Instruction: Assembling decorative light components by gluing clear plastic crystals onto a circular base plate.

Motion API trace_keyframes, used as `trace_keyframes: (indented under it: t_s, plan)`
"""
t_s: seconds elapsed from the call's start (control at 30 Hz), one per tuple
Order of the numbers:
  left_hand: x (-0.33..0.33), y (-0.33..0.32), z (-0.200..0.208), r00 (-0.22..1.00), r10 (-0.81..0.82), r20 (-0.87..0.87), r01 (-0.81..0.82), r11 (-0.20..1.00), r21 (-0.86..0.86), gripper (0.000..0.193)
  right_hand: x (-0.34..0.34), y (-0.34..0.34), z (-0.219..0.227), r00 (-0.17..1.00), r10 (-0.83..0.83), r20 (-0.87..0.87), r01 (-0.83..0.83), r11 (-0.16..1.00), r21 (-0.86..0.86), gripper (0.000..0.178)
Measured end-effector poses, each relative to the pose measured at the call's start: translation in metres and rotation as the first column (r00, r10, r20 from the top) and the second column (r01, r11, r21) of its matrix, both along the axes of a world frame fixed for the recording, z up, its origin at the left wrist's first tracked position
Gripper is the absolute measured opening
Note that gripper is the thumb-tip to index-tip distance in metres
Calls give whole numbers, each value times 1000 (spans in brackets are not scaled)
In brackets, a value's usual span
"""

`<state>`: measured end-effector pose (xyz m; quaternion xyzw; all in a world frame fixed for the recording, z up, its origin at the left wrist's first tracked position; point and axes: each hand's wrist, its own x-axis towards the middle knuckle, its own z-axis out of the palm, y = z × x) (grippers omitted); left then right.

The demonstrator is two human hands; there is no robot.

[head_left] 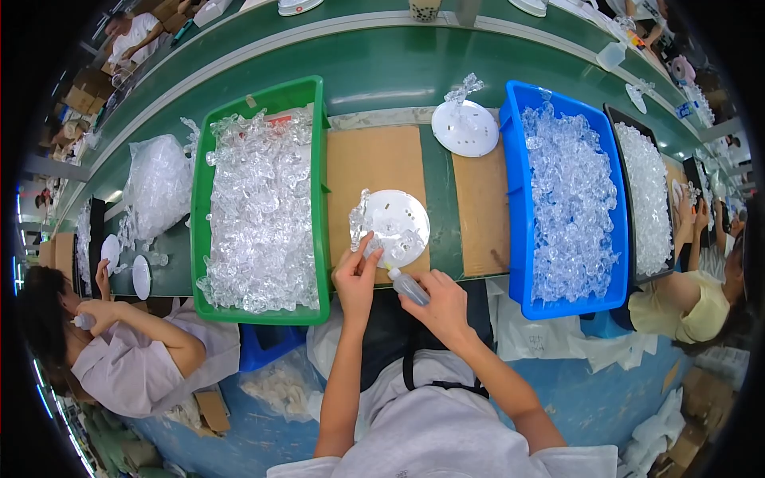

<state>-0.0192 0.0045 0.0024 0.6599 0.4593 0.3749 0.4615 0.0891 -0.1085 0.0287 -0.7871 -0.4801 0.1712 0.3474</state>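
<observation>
A white round disc [398, 223] lies on a brown cardboard sheet [370, 163] in front of me, with clear plastic pieces standing on its left and lower parts. My left hand [356, 275] pinches a clear plastic piece [368, 243] at the disc's lower left rim. My right hand [442, 307] holds a small clear squeeze bottle [408, 285], its nozzle pointing at the disc's lower edge.
A green bin [319, 199] of clear plastic pieces sits to my left and a blue bin [516, 199] of them to my right. A second white disc [464, 127] lies farther back by the green conveyor [382, 68]. People work on both sides.
</observation>
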Motion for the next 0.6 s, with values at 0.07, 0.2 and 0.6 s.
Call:
trace_keyframes:
  t_s: [0.07, 0.2, 0.6]
  plan:
    - [0, 1, 2, 999, 14, -49, -13, 1000, 8, 31, 1, 0, 3, 1000, 5, 13, -6, 1000, 7, 30]
    - [3, -3, -4, 999, 34, -32, -30, 993, 115, 30, 18, -7, 22, 993, -3, -120, 5, 1000, 16, 35]
    - [1, -10, -8, 996, 7, -92, 5, 992, 127, 34, 79, 36, -23, 921, -312, -231, 371, 882, 289, 45]
